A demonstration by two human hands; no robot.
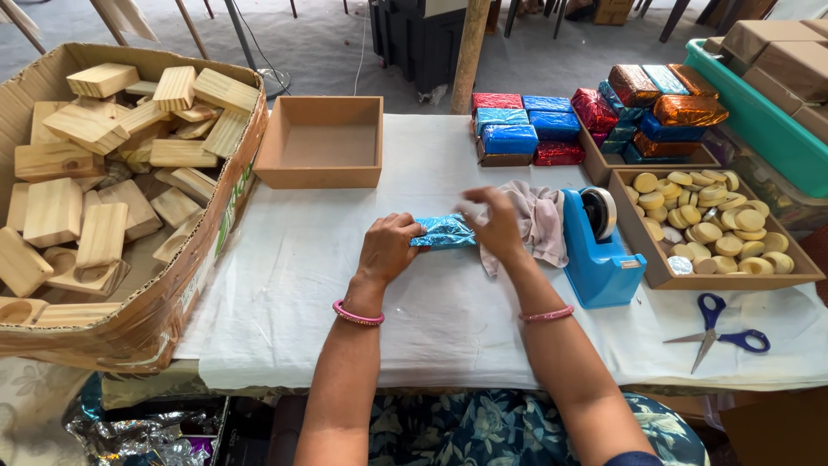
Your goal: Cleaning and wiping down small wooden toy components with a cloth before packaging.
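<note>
A block wrapped in shiny blue foil (443, 231) lies on the white table cover (285, 293), just left of the blue tape dispenser (599, 255), and both of the person's hands are on it. The left hand (388, 248) closes around the block's left end, fingers curled over the foil; the right hand (498, 224) pinches the right end with its fingertips, wrist bent (each wrist carries a pink bangle). Between the right hand and the dispenser, touching both, lies a crumpled pale cloth (539, 220). Right of the dispenser stands a shallow brown tray (655, 269) full of round pale wooden discs (716, 220), and in front of that tray — nearer the person — a pair of blue-handled scissors (720, 332) lies with its blades slightly parted. Behind the dispenser, at the far edge of the table, foil-wrapped blocks in red and blue (517, 129) sit in a neat stack, and beside them to the right another tray holds more, some in orange foil (655, 108). Well to the left of the dispenser, behind the left hand, an empty brown box (319, 177) stands open; farther left still, a large cardboard carton (172, 302) is heaped with bare wooden blocks (95, 173). A teal bin (768, 129) holding brown-wrapped parcels sits far right of the dispenser.
</note>
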